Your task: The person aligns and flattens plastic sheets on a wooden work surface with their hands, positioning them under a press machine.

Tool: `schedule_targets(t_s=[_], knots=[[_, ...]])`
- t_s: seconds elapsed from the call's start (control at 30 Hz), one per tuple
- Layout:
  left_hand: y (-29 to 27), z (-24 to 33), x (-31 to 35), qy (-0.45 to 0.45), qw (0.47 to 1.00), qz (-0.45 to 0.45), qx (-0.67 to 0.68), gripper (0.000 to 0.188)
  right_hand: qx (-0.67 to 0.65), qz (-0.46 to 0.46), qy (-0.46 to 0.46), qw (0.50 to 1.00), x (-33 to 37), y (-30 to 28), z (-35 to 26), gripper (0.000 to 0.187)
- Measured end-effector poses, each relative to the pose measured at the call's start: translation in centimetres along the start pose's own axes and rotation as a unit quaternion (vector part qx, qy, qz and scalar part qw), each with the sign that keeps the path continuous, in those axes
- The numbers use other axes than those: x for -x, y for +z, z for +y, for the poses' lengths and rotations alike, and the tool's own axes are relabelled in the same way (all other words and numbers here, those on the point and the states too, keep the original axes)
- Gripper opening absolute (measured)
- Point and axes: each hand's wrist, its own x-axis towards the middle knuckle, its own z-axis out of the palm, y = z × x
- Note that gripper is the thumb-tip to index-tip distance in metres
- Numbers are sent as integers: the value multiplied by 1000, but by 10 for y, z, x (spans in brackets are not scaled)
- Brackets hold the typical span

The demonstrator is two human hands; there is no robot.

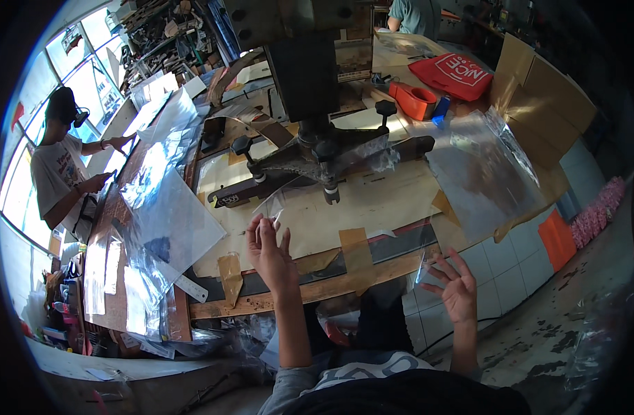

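Observation:
My left hand (270,254) is raised over the near edge of the board, its thumb and fingers pinched on a small clear plastic piece (274,203). Past that piece stands a dark metal press (320,149) with knobbed arms over the pale work board (372,197). Out to the right, beyond the bench's front edge, my right hand (457,285) is turned palm up with its fingers spread. A shiny transparent sliver (421,268) shows beside its fingertips; whether they touch it I cannot tell. Brown tape strips (357,250) cross the board's near edge.
Clear plastic sheets (182,221) and a steel ruler (192,289) lie on the left table, where another person (61,162) works. At right are a clear bag stack (479,166), an orange tape dispenser (412,102), a red bag (452,75) and a cardboard box (542,97).

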Motion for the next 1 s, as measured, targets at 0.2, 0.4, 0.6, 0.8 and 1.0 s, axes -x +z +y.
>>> schedule_targets(t_s=[0.2,0.4,0.6,0.8,1.0], knots=[[16,-21,34,1,999,-36,3,14,284,219,56,932,-4,38,12,52],[14,-20,61,4,980,-184,-81,17,345,326,-130,871,-8,20,-40,39],[-16,-14,67,83,923,-264,-266,10,216,298,-241,898,-68,-25,-136,43],[-52,-1,53,333,795,-141,-487,6,250,251,-320,879,-234,-61,-167,38],[-77,-7,42,445,672,-79,-587,9,176,328,-328,868,-377,-76,-118,39]])
